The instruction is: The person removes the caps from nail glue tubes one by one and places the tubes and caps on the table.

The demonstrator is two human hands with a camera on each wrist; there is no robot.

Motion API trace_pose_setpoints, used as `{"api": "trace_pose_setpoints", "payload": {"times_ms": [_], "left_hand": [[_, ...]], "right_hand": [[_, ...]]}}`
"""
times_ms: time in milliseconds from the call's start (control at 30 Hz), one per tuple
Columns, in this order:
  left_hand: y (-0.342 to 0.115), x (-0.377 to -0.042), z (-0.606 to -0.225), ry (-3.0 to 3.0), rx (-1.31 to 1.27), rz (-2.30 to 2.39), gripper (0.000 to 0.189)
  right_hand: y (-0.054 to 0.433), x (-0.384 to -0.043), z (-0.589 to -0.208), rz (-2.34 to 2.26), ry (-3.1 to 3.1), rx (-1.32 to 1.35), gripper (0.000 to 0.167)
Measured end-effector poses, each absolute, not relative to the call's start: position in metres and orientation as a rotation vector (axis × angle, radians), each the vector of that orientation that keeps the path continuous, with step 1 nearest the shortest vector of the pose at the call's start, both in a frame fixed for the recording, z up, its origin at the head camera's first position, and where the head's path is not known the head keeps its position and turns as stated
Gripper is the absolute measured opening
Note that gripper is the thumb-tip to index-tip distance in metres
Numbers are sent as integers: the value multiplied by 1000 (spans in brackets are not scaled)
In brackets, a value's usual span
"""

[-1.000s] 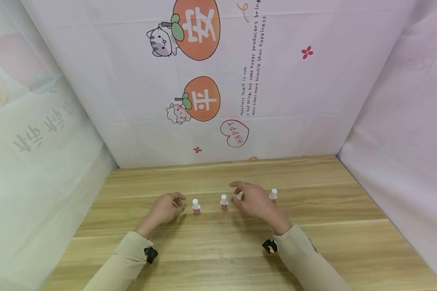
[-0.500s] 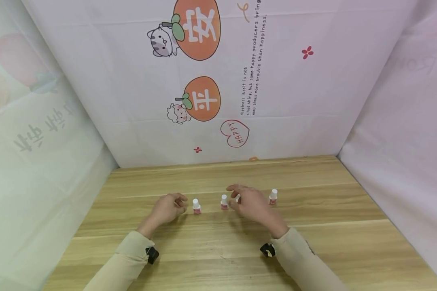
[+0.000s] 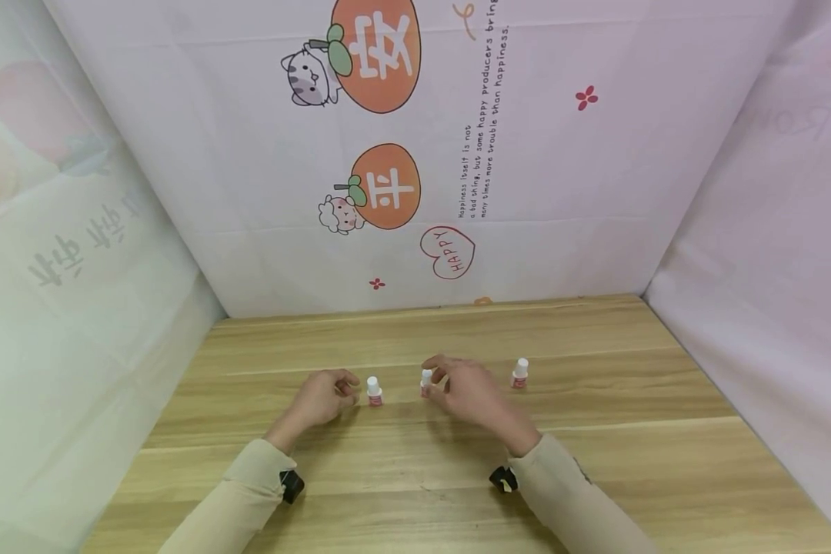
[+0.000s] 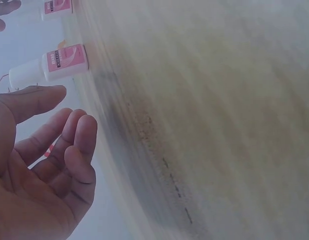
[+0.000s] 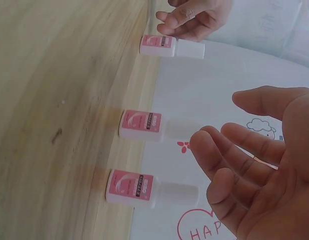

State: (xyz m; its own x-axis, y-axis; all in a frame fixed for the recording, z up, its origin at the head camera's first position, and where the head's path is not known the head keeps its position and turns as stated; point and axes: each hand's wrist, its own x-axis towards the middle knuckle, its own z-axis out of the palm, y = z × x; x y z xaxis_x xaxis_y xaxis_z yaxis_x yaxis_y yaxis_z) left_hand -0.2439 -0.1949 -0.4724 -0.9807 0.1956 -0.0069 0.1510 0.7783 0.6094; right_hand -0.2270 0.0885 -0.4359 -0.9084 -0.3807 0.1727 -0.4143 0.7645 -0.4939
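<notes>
- Gripping nothing with right hand [image 3: 472, 392], loosely half open just beside second bottle from left [image 3: 425, 377]
- Likewise holding nothing with left hand [image 3: 321, 398], left of that bottle

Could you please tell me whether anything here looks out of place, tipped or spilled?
The printed backdrop looks odd: its lettering runs sideways. The visible bottles stand upright on the table, with no spill showing.

This is a screened booth. Printed cloths [image 3: 540, 177] rise at nine, twelve and three o'clock round a table [image 3: 402, 477].
</notes>
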Motion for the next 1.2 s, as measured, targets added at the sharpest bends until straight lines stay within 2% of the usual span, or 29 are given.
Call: {"api": "trace_pose_setpoints", "payload": {"times_ms": [600,1200], "left_hand": [[-187,-243,-477,2880,286,1022,17],[-181,-241,-477,2848,258,1089,15]], "right_hand": [[78,-226,-445,819,-2816,758,32],[66,-223,-452,832,-2774,749,28]]}}
